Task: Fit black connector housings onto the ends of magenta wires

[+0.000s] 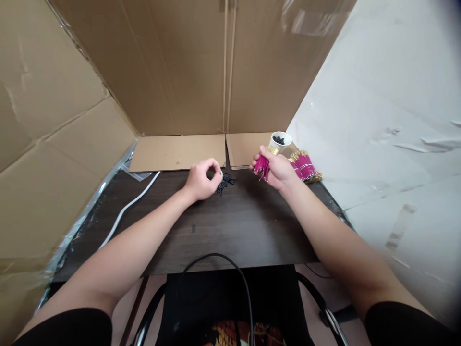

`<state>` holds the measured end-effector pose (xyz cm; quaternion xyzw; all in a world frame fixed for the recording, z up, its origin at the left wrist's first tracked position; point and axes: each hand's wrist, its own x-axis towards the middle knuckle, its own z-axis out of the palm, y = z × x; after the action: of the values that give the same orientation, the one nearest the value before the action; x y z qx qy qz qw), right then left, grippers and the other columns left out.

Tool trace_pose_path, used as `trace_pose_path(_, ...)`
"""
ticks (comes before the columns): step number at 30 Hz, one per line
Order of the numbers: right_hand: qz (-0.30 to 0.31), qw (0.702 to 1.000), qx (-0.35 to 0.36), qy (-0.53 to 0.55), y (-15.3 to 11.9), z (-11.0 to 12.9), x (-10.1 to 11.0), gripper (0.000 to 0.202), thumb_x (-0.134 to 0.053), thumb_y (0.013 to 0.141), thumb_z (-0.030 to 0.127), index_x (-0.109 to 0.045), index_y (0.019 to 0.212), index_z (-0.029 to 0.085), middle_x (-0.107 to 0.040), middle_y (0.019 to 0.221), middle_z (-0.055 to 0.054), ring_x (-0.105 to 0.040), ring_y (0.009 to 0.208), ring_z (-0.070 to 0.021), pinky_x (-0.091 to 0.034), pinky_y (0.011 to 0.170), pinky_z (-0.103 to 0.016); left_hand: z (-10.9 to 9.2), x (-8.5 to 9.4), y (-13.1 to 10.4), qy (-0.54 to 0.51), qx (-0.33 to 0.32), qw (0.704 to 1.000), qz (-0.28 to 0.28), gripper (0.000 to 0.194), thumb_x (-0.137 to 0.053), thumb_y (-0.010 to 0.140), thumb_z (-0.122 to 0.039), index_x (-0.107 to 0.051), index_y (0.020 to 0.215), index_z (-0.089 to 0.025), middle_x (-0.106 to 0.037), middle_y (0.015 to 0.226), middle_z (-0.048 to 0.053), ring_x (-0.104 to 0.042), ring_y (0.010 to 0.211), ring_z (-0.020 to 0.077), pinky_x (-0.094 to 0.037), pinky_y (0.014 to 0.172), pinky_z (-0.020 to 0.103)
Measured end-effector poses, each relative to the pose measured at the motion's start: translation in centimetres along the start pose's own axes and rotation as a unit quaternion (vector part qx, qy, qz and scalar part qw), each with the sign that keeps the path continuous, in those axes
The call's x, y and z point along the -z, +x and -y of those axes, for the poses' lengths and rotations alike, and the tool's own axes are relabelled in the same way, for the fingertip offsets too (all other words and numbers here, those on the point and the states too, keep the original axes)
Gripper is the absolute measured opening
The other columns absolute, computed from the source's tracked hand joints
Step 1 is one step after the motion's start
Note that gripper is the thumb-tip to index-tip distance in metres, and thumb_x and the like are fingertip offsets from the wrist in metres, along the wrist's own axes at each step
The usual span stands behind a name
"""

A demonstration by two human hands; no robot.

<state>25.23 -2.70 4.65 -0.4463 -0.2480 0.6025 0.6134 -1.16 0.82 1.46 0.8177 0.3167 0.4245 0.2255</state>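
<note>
My right hand (279,168) is closed around a bundle of thin magenta sticks (262,166) with gold-coloured ends. Just left of it, my left hand (204,180) is curled with thumb and index finger pressed together; whatever sits between the fingertips is too small to make out. Beside those fingertips a small pile of short black pieces (225,182) lies on the dark table. Behind my right hand stands a white cup (281,140) with more black pieces inside. More magenta sticks (306,166), tied in bundles, lie to the right of my right wrist.
Flat cardboard sheets (176,151) lie along the back of the dark wooden table (223,235). Tall cardboard panels (180,67) rise behind and at the left. A white cable (126,206) runs along the left side, and a black cable (216,254) loops at the front edge.
</note>
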Motion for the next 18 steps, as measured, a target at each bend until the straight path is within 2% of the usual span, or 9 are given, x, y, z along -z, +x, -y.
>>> trace_pose_path(3,0.06,0.992,-0.06,-0.094,-0.4,-0.8,0.0,0.061,-0.102,0.075,0.05,-0.054,0.098,0.021,-0.063,0.074,0.002,-0.059,0.066,-0.0091,-0.055,0.062,-0.029,2.2,1.7,1.2,-0.019,0.141,0.987,-0.078,0.012,-0.072,0.088,-0.025,-0.063,0.082,-0.021,-0.081,0.092,0.009,-0.077,0.085,0.0226,-0.063,0.082,0.041)
trace_pose_path(5,0.111,0.979,-0.087,-0.149,-0.9,-1.3,-0.3,0.06,-0.101,0.075,0.053,-0.056,0.095,0.021,-0.064,0.074,0.001,-0.056,0.063,-0.0088,-0.049,0.056,-0.029,3.9,2.7,2.0,-0.045,0.225,0.967,-0.113,0.014,-0.073,0.085,-0.024,-0.06,0.082,-0.021,-0.079,0.082,0.009,-0.078,0.078,0.0222,-0.064,0.075,0.038)
trace_pose_path(7,0.15,0.963,-0.103,-0.199,-1.6,-1.6,-0.7,0.059,-0.1,0.075,0.057,-0.057,0.09,0.02,-0.063,0.071,0.0,-0.054,0.06,-0.0078,-0.045,0.053,-0.027,5.4,3.5,2.5,-0.047,0.278,0.95,-0.131,0.016,-0.075,0.084,-0.022,-0.06,0.084,-0.021,-0.074,0.074,0.006,-0.076,0.07,0.0212,-0.063,0.07,0.037)
trace_pose_path(9,0.176,0.947,-0.102,-0.248,-2.2,-1.7,-1.0,0.059,-0.1,0.073,0.058,-0.057,0.085,0.02,-0.062,0.068,0.0,-0.052,0.057,-0.007,-0.041,0.05,-0.026,6.5,4.2,2.7,0.01,0.285,0.945,-0.157,0.017,-0.079,0.084,-0.025,-0.062,0.086,-0.021,-0.074,0.075,0.006,-0.074,0.069,0.0211,-0.062,0.07,0.038)
trace_pose_path(10,0.185,0.938,-0.1,-0.274,-2.5,-1.7,-1.1,0.059,-0.1,0.072,0.059,-0.057,0.084,0.02,-0.063,0.067,0.0,-0.052,0.055,-0.007,-0.039,0.049,-0.025,6.9,4.5,2.7,0.055,0.267,0.949,-0.158,0.016,-0.08,0.083,-0.025,-0.065,0.086,-0.021,-0.075,0.078,0.006,-0.074,0.072,0.0212,-0.063,0.075,0.04)
trace_pose_path(12,0.204,0.917,-0.098,-0.329,-2.9,-1.6,-1.2,0.056,-0.099,0.073,0.058,-0.058,0.083,0.02,-0.065,0.066,-0.001,-0.051,0.052,-0.007,-0.036,0.048,-0.025,7.3,5.0,2.5,0.131,0.226,0.955,-0.143,0.013,-0.079,0.083,-0.021,-0.067,0.087,-0.021,-0.075,0.08,0.005,-0.074,0.077,0.0231,-0.063,0.085,0.045)
trace_pose_path(14,0.23,0.891,-0.099,-0.379,-3.3,-1.5,-1.3,0.051,-0.095,0.077,0.055,-0.059,0.084,0.019,-0.067,0.067,-0.001,-0.05,0.05,-0.007,-0.035,0.048,-0.026,7.3,5.1,2.3,0.172,0.218,0.953,-0.125,0.015,-0.078,0.084,-0.019,-0.066,0.093,-0.021,-0.077,0.087,0.006,-0.075,0.084,0.0257,-0.063,0.093,0.049)
trace_pose_path(16,0.262,0.865,-0.09,-0.419,-3.8,-1.5,-1.5,0.044,-0.089,0.081,0.05,-0.059,0.087,0.019,-0.069,0.07,0.0,-0.052,0.05,-0.0068,-0.035,0.05,-0.025,7.0,5.0,2.1,0.198,0.233,0.946,-0.11,0.028,-0.08,0.084,-0.02,-0.065,0.107,-0.021,-0.079,0.104,0.01,-0.075,0.096,0.0299,-0.062,0.099,0.053)
trace_pose_path(18,0.288,0.84,-0.06,-0.455,-4.2,-1.8,-1.8,0.039,-0.086,0.083,0.045,-0.06,0.092,0.019,-0.071,0.076,0.0,-0.056,0.056,-0.0063,-0.038,0.056,-0.023,6.4,4.7,2.0,0.232,0.242,0.937,-0.1,0.048,-0.083,0.082,-0.022,-0.058,0.123,-0.021,-0.074,0.129,0.018,-0.073,0.115,0.0364,-0.06,0.106,0.059)
